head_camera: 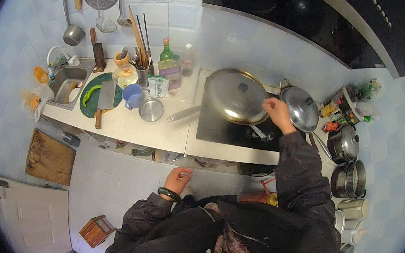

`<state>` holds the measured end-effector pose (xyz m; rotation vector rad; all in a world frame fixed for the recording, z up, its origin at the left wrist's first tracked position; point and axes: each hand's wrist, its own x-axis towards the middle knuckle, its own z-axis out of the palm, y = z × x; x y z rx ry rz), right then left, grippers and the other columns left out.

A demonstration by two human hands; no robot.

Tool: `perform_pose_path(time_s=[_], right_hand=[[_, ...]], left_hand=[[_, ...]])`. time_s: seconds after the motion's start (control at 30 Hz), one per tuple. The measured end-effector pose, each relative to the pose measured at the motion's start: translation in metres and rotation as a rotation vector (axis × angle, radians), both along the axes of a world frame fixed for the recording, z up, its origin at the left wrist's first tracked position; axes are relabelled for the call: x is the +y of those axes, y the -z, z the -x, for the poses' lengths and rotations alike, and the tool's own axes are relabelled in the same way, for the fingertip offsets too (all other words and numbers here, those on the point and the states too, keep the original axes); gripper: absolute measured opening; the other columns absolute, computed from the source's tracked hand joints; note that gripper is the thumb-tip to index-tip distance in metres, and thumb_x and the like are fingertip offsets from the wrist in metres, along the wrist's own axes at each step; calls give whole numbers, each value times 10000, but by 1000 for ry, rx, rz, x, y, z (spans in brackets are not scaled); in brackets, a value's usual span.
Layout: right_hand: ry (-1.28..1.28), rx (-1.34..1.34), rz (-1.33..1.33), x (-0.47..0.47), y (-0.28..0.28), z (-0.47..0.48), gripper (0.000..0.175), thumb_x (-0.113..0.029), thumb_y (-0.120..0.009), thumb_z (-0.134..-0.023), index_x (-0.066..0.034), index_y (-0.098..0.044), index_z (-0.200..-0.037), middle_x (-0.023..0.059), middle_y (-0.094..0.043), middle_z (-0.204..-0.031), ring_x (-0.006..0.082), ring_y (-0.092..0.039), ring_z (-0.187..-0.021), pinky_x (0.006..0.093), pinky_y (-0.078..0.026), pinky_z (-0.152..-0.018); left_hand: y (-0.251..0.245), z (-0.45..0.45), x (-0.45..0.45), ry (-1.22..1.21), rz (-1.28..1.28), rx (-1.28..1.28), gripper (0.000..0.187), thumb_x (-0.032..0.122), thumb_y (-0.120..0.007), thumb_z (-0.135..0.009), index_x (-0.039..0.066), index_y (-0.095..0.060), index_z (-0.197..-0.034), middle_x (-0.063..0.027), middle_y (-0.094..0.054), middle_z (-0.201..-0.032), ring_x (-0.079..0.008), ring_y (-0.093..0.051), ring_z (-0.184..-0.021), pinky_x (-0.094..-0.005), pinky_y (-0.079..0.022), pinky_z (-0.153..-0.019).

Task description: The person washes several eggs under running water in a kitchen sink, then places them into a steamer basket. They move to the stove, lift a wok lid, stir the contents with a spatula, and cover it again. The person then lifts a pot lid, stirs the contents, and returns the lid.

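My right hand (pixel 279 114) is at the right rim of a large frying pan lid (pixel 228 93), fingertips drawn together. Whether they touch the rim cannot be made out. Beneath the domed lid is a pan whose long handle (pixel 184 114) points left, on a black cooktop (pixel 209 123). A wok with a metal lid (pixel 299 108) sits just right of that hand. My left hand (pixel 178 179) hangs in front of the counter edge, fingers loosely curled with nothing visible in them. A dark bangle (pixel 169 194) circles its wrist.
Left on the counter are a cleaver (pixel 107 96) and green pepper (pixel 91 94) on a green board (pixel 90 108), a blue mug (pixel 133 94), a metal bowl (pixel 151 110) and bottles (pixel 166 52) by a sink (pixel 69 76). Lidded pots (pixel 345 144) line the right. A range hood (pixel 287 15) overhangs.
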<state>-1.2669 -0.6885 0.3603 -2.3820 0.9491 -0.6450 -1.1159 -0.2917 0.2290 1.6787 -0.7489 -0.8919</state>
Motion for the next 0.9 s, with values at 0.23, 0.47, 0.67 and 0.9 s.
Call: perform_pose_path(time_s=[0.23,0.47,0.67,0.9], right_hand=[[139,317,181,-66,55,-108,489,-373,-676,-750,26,-610,-1025,216,-626,-966,343,-609,-871,412,-478,-760],[166,508,182,-79,66,-145,462,-387,-684,-715,41,-655,-885,234,-640,-871,362,-622,-787,443,-489,-717],[208,281,-15,-111,17,-124,445,-376,-642,-678,44,-663,-822,205,-654,-757,334,-634,-731,404,-474,-691],[138,-198,-351,-165,-59,-59,361,-329,-613,-788,29,-645,-813,74,-608,-682,148,-557,-606,306,-421,-552]], left_hand=[[10,-42,35,-160,-3,112,167,84,-598,-808,52,-619,-971,-40,-611,-873,-116,-564,-752,-256,-467,-663],[23,-58,60,-290,-109,165,167,77,-596,-814,32,-617,-973,-37,-629,-825,-107,-566,-708,-249,-468,-648],[25,-65,46,-278,-55,117,180,82,-587,-812,27,-613,-981,-34,-627,-825,-104,-557,-683,-248,-471,-632],[19,-71,19,-207,-83,159,189,87,-609,-810,23,-609,-987,-49,-634,-842,-128,-576,-751,-277,-472,-696]])
